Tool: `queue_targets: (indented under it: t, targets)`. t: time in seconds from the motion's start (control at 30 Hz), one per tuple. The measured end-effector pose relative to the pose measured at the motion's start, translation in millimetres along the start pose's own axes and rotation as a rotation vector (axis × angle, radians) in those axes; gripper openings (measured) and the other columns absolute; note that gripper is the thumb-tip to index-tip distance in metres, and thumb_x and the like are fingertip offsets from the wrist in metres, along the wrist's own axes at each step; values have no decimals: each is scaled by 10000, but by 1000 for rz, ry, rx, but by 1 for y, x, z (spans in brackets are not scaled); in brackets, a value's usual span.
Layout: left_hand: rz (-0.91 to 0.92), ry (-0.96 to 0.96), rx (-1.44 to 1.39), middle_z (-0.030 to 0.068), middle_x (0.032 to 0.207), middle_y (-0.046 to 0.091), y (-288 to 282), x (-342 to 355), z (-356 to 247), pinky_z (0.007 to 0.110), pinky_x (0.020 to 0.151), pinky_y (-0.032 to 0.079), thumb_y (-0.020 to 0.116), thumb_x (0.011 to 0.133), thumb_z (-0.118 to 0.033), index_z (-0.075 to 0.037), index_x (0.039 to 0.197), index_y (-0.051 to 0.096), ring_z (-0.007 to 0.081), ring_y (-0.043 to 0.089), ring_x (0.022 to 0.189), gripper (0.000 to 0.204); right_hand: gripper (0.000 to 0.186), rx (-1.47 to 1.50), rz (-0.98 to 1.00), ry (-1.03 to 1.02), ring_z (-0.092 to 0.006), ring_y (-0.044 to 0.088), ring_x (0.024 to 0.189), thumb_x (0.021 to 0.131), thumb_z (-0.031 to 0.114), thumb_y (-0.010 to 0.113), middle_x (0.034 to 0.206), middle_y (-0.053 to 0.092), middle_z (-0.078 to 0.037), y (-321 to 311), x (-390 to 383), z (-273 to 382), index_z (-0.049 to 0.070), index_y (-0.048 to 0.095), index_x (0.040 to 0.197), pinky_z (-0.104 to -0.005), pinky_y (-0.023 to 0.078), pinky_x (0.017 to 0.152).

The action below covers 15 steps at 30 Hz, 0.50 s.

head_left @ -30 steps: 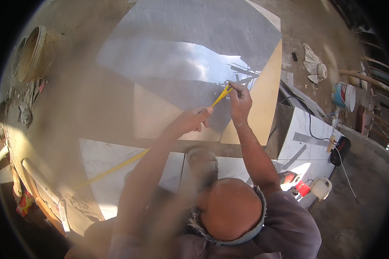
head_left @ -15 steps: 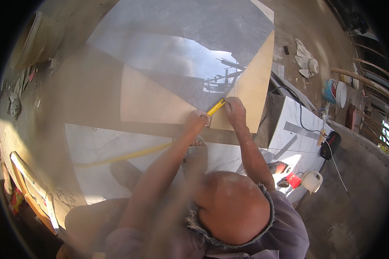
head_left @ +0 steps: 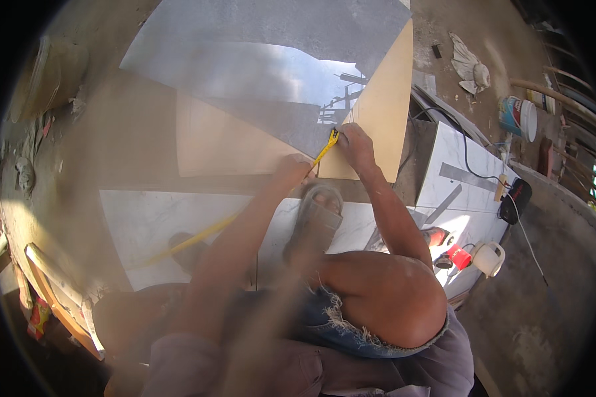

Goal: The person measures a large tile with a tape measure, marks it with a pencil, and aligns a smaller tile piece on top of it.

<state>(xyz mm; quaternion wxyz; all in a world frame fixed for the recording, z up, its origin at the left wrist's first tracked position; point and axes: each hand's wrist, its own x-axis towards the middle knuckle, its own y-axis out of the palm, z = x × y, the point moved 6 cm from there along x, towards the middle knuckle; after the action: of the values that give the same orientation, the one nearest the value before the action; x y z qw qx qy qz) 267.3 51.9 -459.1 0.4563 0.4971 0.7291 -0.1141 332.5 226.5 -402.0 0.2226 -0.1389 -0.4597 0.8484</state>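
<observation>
My left hand (head_left: 294, 171) is closed on a yellow tape measure blade (head_left: 323, 151) at the near corner of a glossy grey tile (head_left: 265, 119). My right hand (head_left: 356, 145) pinches the blade's far end, resting over a beige tile (head_left: 385, 106) to the right. The blade slants up across the grey tile's corner between my hands. From my left hand its yellow strip continues toward the lower left, partly behind my left forearm. A second beige stretch (head_left: 212, 142) shows left of the grey tile, which lies on top and reflects the sky.
White marbled tiles (head_left: 146, 218) lie in front, under my sandalled foot (head_left: 321, 208). To the right are grey strips (head_left: 444, 204), a black cable (head_left: 467, 142), a red container (head_left: 458, 257) and a white jug (head_left: 489, 259). Farther off stands a paint bucket (head_left: 528, 122); wooden pieces (head_left: 63, 291) lie left.
My hands are a little farther apart, with more tape blade showing between them. My bare knee has shifted right, uncovering more of my sandalled foot. The whole view has shifted slightly.
</observation>
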Motion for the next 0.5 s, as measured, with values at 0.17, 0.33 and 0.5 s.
queue_targets:
  t: [0.17,0.33,0.5]
  targets:
    - [-107,30,-69,32,749,636,14,-17,-8,268,594,462,603,883,-244,-33,897,632,115,564,646,214,155,73,-54,-2,-320,606,875,809,61,638,923,614,-124,-7,-7,-4,59,623,963,-406,502,726]
    - [-283,155,257,74,768,653,9,-8,5,301,619,480,652,819,-238,-51,890,630,121,597,678,201,197,128,-151,-78,-324,615,837,765,-4,660,908,625,-137,-4,-14,10,28,618,956,-403,502,730]
    - [-348,133,138,71,742,650,13,-8,5,311,631,487,662,783,-207,-49,895,641,122,602,658,194,190,156,-217,-86,-295,584,901,747,35,684,932,624,-99,7,-22,-1,52,629,927,-396,458,791]
